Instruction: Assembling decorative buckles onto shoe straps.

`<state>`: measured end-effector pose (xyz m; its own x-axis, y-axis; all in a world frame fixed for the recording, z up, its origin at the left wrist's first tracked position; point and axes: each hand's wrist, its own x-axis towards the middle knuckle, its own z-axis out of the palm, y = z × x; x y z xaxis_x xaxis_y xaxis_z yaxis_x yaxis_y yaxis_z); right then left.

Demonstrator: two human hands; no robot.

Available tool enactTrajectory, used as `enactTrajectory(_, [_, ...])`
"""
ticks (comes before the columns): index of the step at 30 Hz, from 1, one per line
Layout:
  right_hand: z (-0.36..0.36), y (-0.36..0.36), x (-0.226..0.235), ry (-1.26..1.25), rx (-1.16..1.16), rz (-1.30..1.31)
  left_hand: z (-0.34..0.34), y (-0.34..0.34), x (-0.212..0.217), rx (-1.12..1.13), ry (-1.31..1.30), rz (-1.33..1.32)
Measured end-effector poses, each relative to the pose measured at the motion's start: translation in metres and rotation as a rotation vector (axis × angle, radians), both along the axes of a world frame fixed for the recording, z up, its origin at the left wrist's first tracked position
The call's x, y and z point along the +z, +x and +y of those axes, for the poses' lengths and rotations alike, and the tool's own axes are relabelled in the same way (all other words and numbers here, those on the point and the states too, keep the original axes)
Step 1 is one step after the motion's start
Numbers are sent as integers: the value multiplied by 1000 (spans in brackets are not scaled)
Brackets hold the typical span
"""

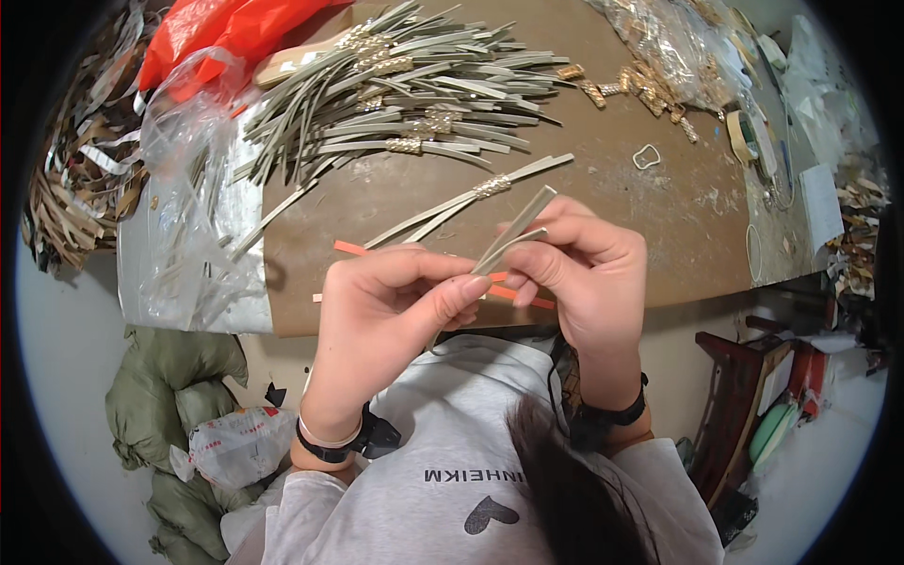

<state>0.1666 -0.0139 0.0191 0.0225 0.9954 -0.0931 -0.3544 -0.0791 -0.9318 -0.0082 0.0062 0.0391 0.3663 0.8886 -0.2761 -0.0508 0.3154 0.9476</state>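
Just above the near edge of the table, both hands grip grey-green flat straps (521, 222), whose two free ends point up and to the right. My left hand (395, 294) pinches them lower down between thumb and forefinger. Closed around the straps near one end is my right hand (595, 259), its fingertips curled. Orange strips (350, 248) lie on the table beneath my hands, partly hidden by them. Beyond my hands rests a single grey-green strap piece with a gold, patterned sleeve (492, 186) around its middle.
A heap of similar gold-sleeved straps (405, 104) covers the far middle of the table (659, 217). Loose gold pieces (650, 89), a clear bag (673, 42) and a tape roll (741, 137) lie far right. Plastic bags (179, 217) sit at left; green sacks (169, 395) stand below.
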Motion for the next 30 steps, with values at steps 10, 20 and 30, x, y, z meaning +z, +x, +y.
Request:
enactTrajectory(10, [-3,22,-11,98,-149,99,2,13,-9,-123,157,282])
enactTrajectory(20, [-10,28,-4,-23,-140,49,8,30,-14,-133,138,118])
enactTrajectory(30, [-15,23,9,-69,-185,-6,8,40,-21,18,232,78])
